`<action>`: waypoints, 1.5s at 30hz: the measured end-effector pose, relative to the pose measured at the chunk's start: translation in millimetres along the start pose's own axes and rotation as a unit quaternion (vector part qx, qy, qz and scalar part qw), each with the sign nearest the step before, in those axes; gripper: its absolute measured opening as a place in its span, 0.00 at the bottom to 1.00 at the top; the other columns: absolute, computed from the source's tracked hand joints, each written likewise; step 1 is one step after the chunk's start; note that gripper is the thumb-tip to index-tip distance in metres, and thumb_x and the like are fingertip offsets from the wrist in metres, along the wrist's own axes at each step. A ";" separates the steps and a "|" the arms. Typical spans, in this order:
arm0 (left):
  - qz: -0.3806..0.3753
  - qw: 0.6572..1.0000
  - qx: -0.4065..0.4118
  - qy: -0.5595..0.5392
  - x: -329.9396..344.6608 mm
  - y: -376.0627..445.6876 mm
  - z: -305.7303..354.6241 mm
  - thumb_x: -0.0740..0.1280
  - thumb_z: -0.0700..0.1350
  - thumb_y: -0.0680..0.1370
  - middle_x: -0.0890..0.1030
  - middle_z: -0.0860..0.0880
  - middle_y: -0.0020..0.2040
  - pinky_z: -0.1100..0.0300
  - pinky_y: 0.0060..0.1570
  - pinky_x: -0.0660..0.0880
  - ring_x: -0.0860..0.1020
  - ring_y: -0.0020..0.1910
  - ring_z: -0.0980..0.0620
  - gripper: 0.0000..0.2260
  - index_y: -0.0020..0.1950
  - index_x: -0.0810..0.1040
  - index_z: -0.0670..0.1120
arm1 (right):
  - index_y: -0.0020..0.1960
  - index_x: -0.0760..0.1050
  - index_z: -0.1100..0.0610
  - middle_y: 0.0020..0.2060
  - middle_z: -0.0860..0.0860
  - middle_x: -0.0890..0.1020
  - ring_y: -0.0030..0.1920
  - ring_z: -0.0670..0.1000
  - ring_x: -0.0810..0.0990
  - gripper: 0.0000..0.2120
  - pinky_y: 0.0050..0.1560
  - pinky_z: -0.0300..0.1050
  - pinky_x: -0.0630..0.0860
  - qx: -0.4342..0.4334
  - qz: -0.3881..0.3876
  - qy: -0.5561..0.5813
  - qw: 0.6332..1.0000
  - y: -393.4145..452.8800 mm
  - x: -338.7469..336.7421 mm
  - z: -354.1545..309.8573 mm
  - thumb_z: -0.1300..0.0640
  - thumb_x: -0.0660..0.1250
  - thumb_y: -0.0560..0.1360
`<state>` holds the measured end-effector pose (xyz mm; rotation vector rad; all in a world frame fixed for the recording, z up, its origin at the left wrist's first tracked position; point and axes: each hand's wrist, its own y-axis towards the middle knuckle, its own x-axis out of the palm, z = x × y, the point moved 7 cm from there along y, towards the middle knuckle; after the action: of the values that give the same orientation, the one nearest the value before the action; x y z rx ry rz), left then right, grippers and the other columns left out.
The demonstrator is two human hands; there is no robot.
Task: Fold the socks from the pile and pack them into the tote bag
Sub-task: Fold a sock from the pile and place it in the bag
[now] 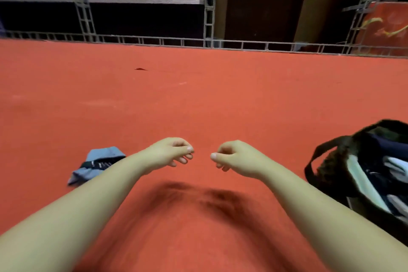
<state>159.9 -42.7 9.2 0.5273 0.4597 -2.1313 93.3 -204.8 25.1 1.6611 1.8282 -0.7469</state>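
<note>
A grey-blue sock (100, 162) with a black band lies crumpled on the red carpet at the left, partly hidden behind my left forearm. My left hand (171, 151) hovers over the carpet to the sock's right, fingers loosely curled, holding nothing. My right hand (233, 155) hangs a short gap away from it, also loosely curled and empty. A black tote bag (331, 170) lies open at the right edge, with white and dark fabric (395, 168) showing inside. Its handle loops toward me.
Red carpet (198, 95) stretches ahead to a low metal truss rail (198, 43). Behind it stand dark scaffolding racks and a brown door (262, 11). A small dark speck (140, 69) lies on the carpet far ahead.
</note>
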 end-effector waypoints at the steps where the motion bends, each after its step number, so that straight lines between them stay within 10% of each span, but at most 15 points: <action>1: 0.021 1.000 0.004 0.010 -14.6 -9.9 -15.3 0.64 0.52 0.76 0.81 0.55 0.43 0.61 0.43 0.71 0.78 0.42 0.57 0.07 0.47 0.77 0.50 | 0.42 0.77 0.56 0.38 0.51 0.84 0.37 0.49 0.81 0.12 0.43 0.47 0.77 -0.003 -0.014 0.025 1.000 11.5 20.9 -2.9 0.48 0.64 0.77; 6: 0.222 0.951 0.091 0.193 -91.3 -49.3 -63.2 0.67 0.51 0.74 0.78 0.52 0.46 0.56 0.56 0.71 0.76 0.50 0.53 0.03 0.42 0.77 0.53 | 0.38 0.74 0.52 0.36 0.50 0.81 0.36 0.49 0.77 0.11 0.39 0.45 0.75 -0.001 -0.055 0.077 0.995 44.4 96.3 -9.1 0.48 0.65 0.76; 10: 0.370 0.906 -0.078 0.189 -156.5 -68.8 -122.6 0.66 0.63 0.69 0.73 0.46 0.63 0.49 0.67 0.65 0.69 0.65 0.45 0.23 0.58 0.77 0.52 | 0.37 0.75 0.53 0.35 0.52 0.81 0.35 0.52 0.77 0.15 0.38 0.50 0.74 0.013 -0.089 0.102 0.991 54.8 129.7 -7.4 0.42 0.66 0.72; 14: 0.264 0.943 -0.173 0.109 -156.0 -61.2 -168.6 0.72 0.56 0.72 0.72 0.47 0.67 0.52 0.65 0.65 0.70 0.66 0.47 0.28 0.68 0.70 0.48 | 0.39 0.75 0.53 0.35 0.48 0.80 0.34 0.47 0.76 0.10 0.37 0.44 0.72 0.024 -0.100 0.136 0.985 57.0 137.8 -2.6 0.50 0.65 0.77; 22: 0.240 0.968 -0.065 0.031 -98.1 -23.6 -110.2 0.70 0.48 0.75 0.77 0.50 0.35 0.59 0.34 0.68 0.73 0.34 0.53 0.09 0.40 0.75 0.44 | 0.42 0.74 0.53 0.38 0.49 0.80 0.33 0.44 0.75 0.10 0.33 0.37 0.71 0.051 -0.016 0.222 0.974 47.8 113.0 20.9 0.49 0.62 0.79; 29: 0.294 0.940 -0.012 -0.171 -0.3 43.3 -40.8 0.64 0.53 0.78 0.77 0.48 0.40 0.57 0.37 0.69 0.74 0.38 0.51 0.13 0.44 0.74 0.43 | 0.57 0.72 0.48 0.49 0.51 0.81 0.46 0.55 0.81 0.20 0.45 0.49 0.78 0.130 0.054 0.413 0.900 39.6 77.6 53.9 0.35 0.56 0.76; 33: 0.285 0.909 0.002 -0.304 57.9 74.4 -13.6 0.63 0.54 0.78 0.77 0.50 0.38 0.56 0.40 0.72 0.76 0.38 0.51 0.12 0.41 0.72 0.46 | 0.60 0.73 0.59 0.43 0.54 0.82 0.36 0.52 0.81 0.34 0.30 0.42 0.74 0.131 0.141 0.427 0.883 34.0 43.9 82.7 0.34 0.68 0.66; 38: 0.277 0.869 -0.037 -0.409 99.6 96.1 -25.6 0.62 0.55 0.78 0.78 0.48 0.40 0.55 0.40 0.74 0.77 0.38 0.50 0.14 0.43 0.73 0.45 | 0.44 0.75 0.58 0.38 0.54 0.83 0.37 0.50 0.82 0.11 0.37 0.44 0.78 0.146 0.236 0.396 0.875 17.5 24.6 124.0 0.50 0.69 0.74; 45: 0.230 0.873 0.029 -0.429 91.9 99.2 -27.1 0.65 0.58 0.74 0.77 0.45 0.37 0.53 0.40 0.72 0.74 0.37 0.48 0.19 0.43 0.77 0.41 | 0.39 0.78 0.59 0.35 0.54 0.80 0.37 0.51 0.76 0.08 0.40 0.46 0.71 0.058 0.210 0.378 0.900 15.1 13.2 134.0 0.56 0.71 0.72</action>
<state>197.9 -145.3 -74.8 -0.2892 -0.2253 -1.6904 111.6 -291.2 -77.7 2.5552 1.7788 0.0076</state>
